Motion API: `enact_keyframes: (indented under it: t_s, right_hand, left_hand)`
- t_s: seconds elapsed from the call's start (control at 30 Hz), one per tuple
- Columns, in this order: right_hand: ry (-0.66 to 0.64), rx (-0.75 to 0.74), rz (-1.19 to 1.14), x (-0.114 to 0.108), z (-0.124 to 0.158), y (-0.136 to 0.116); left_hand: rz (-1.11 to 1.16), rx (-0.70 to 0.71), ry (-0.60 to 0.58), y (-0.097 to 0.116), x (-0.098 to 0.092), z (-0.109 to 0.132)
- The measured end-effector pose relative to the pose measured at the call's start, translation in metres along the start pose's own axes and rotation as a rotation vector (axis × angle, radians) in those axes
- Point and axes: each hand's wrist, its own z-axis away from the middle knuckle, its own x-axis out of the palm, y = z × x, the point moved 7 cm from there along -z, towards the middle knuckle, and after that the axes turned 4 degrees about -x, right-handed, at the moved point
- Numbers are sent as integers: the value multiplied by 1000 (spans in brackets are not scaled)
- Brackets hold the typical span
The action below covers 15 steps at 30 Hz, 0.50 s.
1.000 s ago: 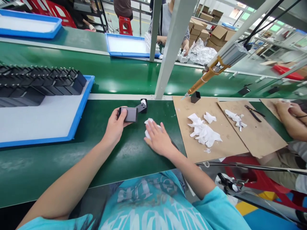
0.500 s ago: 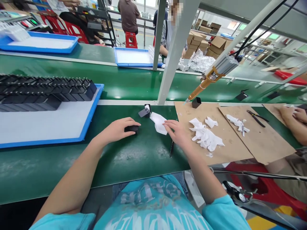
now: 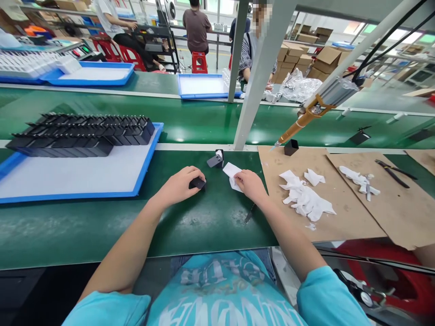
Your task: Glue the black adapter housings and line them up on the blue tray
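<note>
My left hand [image 3: 181, 184] is wrapped around a small black box-shaped part [image 3: 197, 183], held low over the green bench. My right hand [image 3: 250, 184] pinches a white paper wipe [image 3: 232, 174] by its near right part, fingers closed. Just behind the wipe stands a small black and white part with a grey flat plate [image 3: 215, 160]. A thin dark tool [image 3: 249, 213] lies on the bench beneath my right wrist, its upper end hidden.
On the left, a blue-rimmed tray [image 3: 137, 181] carries rows of black boxes [image 3: 84, 136]. At right, brown cardboard [image 3: 272, 168] bears crumpled white wipes [image 3: 307, 199], a black block [image 3: 291, 147] and pliers [image 3: 392, 173]. An orange-brown dispenser [image 3: 299, 124] hangs above; a white post [image 3: 253, 86] rises behind.
The whole view has swung left, so things sit further right. My right fingers have closed more on the wipe. The black part in my left hand has tilted, showing more of its face.
</note>
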Motion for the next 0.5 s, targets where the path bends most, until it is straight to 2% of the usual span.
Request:
enact_keyframes:
  t_s: [0.1,0.23,0.37,0.5]
  right_hand:
    - [41,14,-82,-2,2,0]
    - [92,22,-196,-4,7,-2]
    - [42,-1,-328,7,10,-10]
    - [-43,-51,-409,17,14,-23]
  left_hand:
    - [98,42,-42,-1,-3,1]
    - [362,2,-71,-5,-2,6]
    - [742,-42,-31,-14,9,6]
    - [892,-21,11,-22,14,3]
